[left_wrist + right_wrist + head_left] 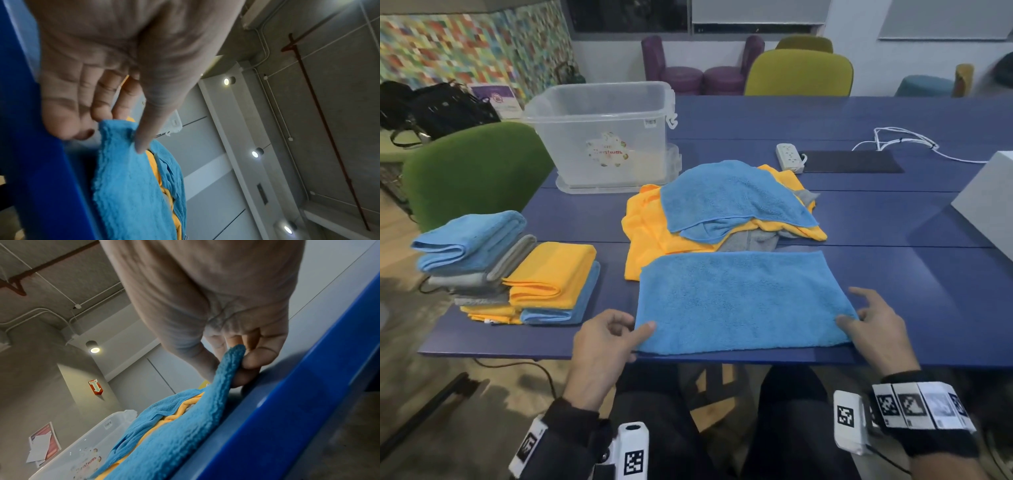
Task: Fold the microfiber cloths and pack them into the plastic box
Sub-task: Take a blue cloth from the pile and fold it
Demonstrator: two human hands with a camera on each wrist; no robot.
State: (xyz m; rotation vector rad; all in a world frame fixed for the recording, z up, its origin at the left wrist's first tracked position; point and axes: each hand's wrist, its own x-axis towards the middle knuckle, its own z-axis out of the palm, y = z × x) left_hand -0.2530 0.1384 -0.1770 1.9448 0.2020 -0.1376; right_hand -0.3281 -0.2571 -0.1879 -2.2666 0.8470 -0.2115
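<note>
Blue cloth (743,301) flat on table (893,222), one; both hands, left (602,346), right (876,329), pinching its near corners.

The blue tabletop (859,116) is made of long panels. A green chair (472,171) stands at its left side, and yellow chairs (799,73) and purple stools (703,77) stand behind it. The left wall (465,48) has a mosaic of many colours. Black bags (431,106) lie below it. The ceiling (329,113) is grey, with round lamps (256,153) and a red pipe (329,129).
</note>
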